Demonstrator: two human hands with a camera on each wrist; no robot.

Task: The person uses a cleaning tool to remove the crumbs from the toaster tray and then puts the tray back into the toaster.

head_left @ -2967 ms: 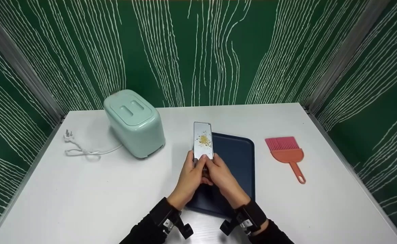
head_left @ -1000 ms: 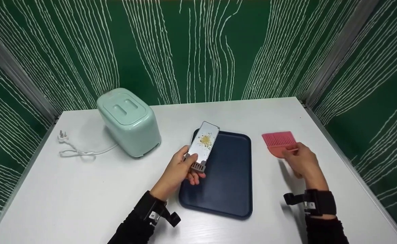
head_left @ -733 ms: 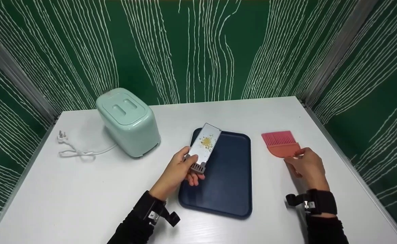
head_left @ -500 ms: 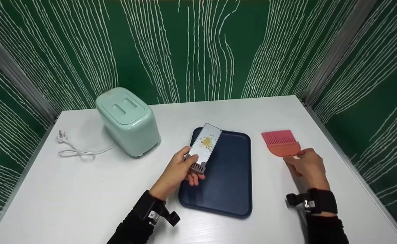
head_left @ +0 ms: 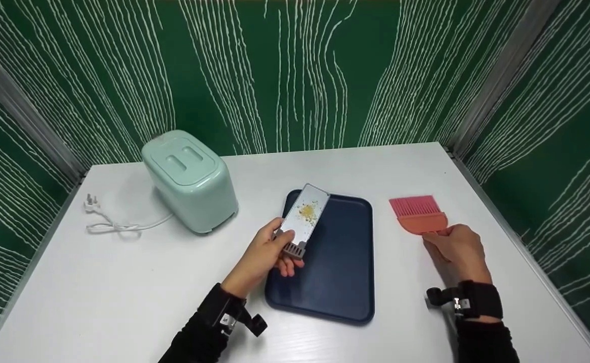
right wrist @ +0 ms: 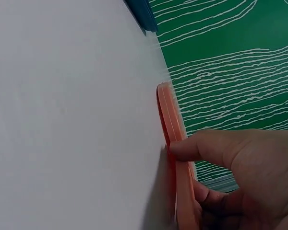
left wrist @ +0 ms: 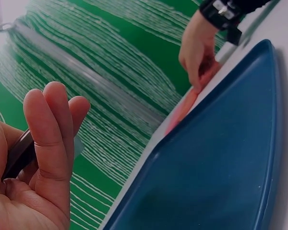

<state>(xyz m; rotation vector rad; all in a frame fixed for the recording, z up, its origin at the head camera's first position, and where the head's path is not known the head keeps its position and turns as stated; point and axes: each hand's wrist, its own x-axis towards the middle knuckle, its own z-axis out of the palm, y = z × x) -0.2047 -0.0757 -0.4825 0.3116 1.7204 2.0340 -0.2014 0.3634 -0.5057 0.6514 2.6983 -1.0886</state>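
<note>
My left hand [head_left: 266, 249] holds a narrow toaster crumb tray [head_left: 296, 223] by its slotted end, thumb on top. A patch of yellow crumbs [head_left: 306, 213] lies on its pale surface. Beneath it is a dark blue serving tray [head_left: 340, 257]. On the right, my right hand [head_left: 458, 249] pinches the handle of an orange brush with pink bristles [head_left: 420, 219]. Most of the handle is hidden by the hand. In the right wrist view, the thumb presses the edge of the brush [right wrist: 168, 112], which is close to the table.
A mint-green toaster [head_left: 194, 186] with a lid on top stands at the back left of the white table [head_left: 123, 282]. Its white cord and plug [head_left: 106, 217] lie left of it. Green walls with white lines [head_left: 315, 75] enclose the table.
Three seconds ago both hands held the crumb tray. My right hand let go of it and moved right to the brush handle. The crumb tray turned clockwise. Over the last half second little has moved.
</note>
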